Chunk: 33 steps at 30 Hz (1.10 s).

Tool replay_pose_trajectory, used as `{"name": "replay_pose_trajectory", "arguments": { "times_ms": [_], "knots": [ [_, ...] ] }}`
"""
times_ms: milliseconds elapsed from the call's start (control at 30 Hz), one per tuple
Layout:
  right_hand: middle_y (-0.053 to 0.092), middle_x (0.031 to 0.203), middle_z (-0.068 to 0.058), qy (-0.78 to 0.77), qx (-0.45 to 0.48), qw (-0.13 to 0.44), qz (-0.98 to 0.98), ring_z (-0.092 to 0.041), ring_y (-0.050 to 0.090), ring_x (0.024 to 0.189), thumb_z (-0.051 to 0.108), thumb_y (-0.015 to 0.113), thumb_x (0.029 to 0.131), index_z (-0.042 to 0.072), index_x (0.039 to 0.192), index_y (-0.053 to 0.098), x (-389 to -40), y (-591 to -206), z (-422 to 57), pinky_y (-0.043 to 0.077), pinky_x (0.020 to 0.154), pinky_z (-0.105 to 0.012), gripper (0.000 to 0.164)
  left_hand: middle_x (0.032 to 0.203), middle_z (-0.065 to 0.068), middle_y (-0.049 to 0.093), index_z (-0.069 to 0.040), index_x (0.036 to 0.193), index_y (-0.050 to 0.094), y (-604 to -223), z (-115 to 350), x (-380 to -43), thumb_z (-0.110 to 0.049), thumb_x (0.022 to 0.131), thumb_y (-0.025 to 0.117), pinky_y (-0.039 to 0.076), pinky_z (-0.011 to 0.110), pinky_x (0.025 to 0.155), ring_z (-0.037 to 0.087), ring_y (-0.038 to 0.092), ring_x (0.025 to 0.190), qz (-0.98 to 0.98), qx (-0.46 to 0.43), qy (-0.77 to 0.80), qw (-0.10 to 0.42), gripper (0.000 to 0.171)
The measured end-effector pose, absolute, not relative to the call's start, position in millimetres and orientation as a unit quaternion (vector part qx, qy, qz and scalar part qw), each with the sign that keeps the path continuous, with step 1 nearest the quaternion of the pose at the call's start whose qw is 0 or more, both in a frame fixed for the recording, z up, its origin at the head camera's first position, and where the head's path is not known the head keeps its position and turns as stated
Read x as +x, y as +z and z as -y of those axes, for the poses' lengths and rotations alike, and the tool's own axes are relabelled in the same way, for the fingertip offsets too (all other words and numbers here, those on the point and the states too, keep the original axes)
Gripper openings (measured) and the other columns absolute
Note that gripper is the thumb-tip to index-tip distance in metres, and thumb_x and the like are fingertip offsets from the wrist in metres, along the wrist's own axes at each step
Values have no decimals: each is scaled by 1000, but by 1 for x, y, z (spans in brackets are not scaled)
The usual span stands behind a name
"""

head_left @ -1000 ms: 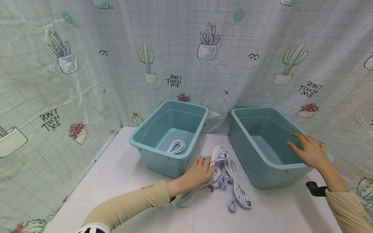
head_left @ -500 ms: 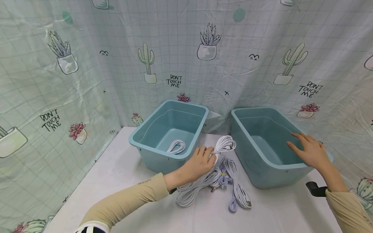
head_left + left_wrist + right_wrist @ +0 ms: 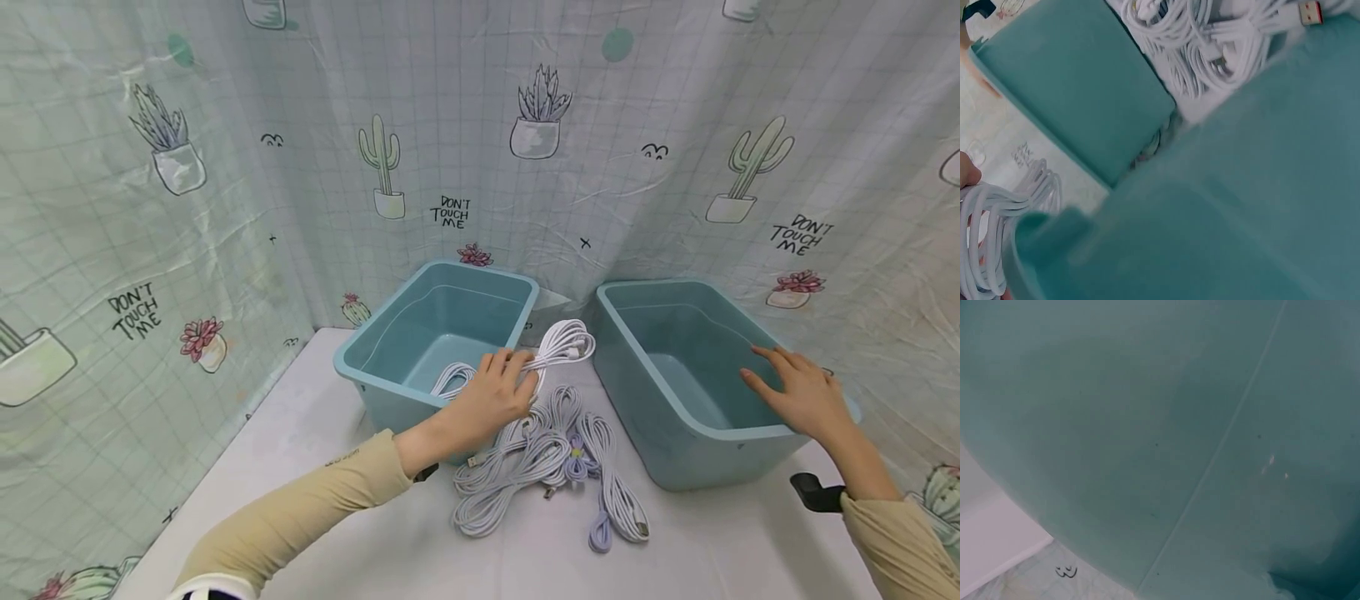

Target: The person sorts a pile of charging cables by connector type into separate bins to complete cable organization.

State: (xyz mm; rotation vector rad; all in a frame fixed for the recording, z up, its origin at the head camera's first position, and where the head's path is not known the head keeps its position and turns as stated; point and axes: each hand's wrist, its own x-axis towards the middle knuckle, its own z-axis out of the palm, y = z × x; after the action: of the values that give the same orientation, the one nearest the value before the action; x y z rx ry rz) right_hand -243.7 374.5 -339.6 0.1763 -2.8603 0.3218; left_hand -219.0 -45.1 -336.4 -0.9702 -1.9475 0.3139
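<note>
In the head view my left hand grips a coiled white cable by its bundled middle, raised beside the right rim of the left teal bin. The left wrist view shows the loops of this held cable at the lower left, close to the bin's wall. Another white cable coil lies inside the left bin, partly hidden by my hand. Over the near right rim of the right teal bin rests my right hand, fingers relaxed and holding nothing. That hand is out of sight in the right wrist view.
Between the bins lies a pile of white cable coils, with a lilac cable among them. One longer white bundle with a lilac tie sits nearest the right bin. A printed curtain stands behind the white table.
My left hand has lifted the white cable coil off the pile and carried it up and left toward the left bin. The right hand has stayed at the right bin.
</note>
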Motion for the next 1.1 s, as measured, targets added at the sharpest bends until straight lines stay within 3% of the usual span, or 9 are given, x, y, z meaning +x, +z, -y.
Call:
{"name": "replay_pose_trajectory", "arguments": {
  "times_ms": [133,400,1100],
  "knots": [
    [32,128,-38,111,61,128,984,-56,29,112,47,38,91,-1,131,36,-244,-340,-375,18,79,-73,63,105,12,52,-9,86,48,-329,55,-221,-28,79,62,34,28,62,21,45,80,793,-387,118,455,25],
    [31,129,-38,113,57,124,984,-55,28,113,47,38,91,-2,131,35,-243,-340,-376,18,80,-73,63,106,12,48,-7,90,49,-314,79,-227,-28,72,72,31,30,64,23,43,83,815,-381,70,430,36],
    [31,129,-38,107,58,122,985,-55,29,112,48,37,91,-3,130,36,-246,-340,-374,18,80,-72,64,102,18,50,-2,90,50,-304,139,-258,-22,79,66,34,34,63,29,44,80,853,-342,55,391,28]
  ]
}}
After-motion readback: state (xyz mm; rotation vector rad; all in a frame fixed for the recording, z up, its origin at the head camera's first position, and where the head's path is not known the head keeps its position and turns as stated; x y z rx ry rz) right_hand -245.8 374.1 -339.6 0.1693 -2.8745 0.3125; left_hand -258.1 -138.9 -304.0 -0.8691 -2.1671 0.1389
